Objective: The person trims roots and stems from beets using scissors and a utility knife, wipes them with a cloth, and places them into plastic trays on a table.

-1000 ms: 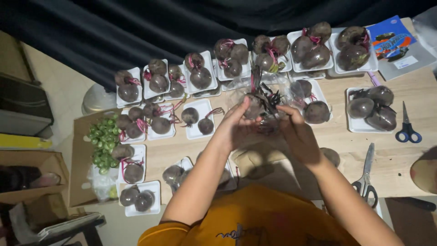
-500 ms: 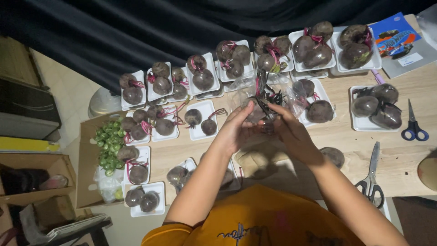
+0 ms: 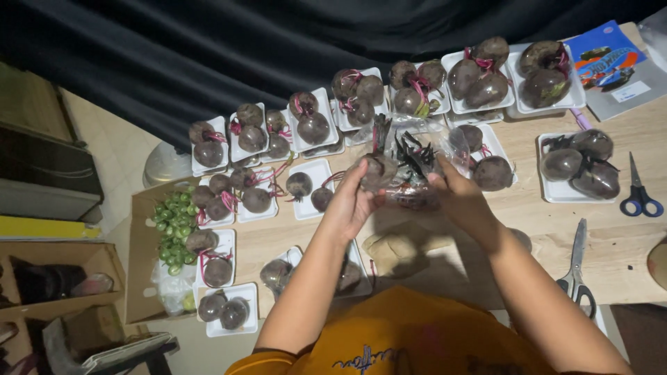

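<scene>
My left hand grips a dark round beetroot with a short stalk, held above the wooden table. My right hand holds a clear plastic bag right beside it, with dark stalks showing inside the bag. The beetroot sits at the bag's left edge; whether it is inside the bag I cannot tell. Both hands hover just in front of a row of white trays that carry beetroots.
White trays of beetroots with pink stalks line the back and left of the table. Blue-handled scissors and grey scissors lie at the right. A bag of small green fruits sits in a cardboard box at the left. A colourful book lies far right.
My hands have stayed at the table's middle, working the beetroot and the clear bag together. The view has shifted slightly; the trays have not moved.
</scene>
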